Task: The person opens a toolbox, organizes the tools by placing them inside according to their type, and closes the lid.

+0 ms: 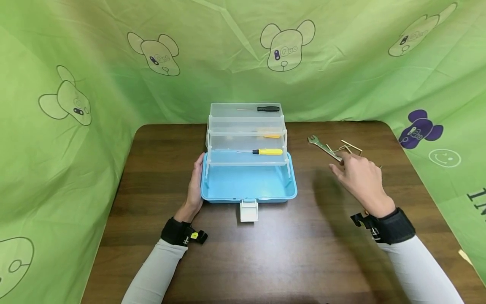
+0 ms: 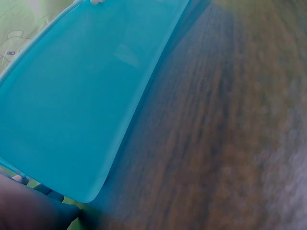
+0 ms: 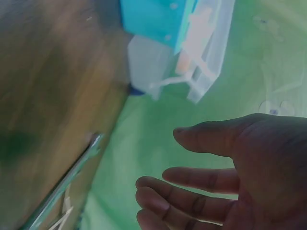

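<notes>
The wrench lies just ahead-left of the right hand, which is spread, holding nothing; this wrench is probably stiff and slippery, best held mid-handle. The left hand touches the toolbox.

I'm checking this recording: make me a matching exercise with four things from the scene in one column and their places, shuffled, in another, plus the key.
Things
1. wrench
2. black screwdriver
3. left hand
4. yellow screwdriver

Places
A. at the left side of the blue toolbox
B. in the nearest clear tray
C. on the table
D. in the farthest clear tray

Pairs: 1-C, 2-D, 3-A, 4-B
</notes>
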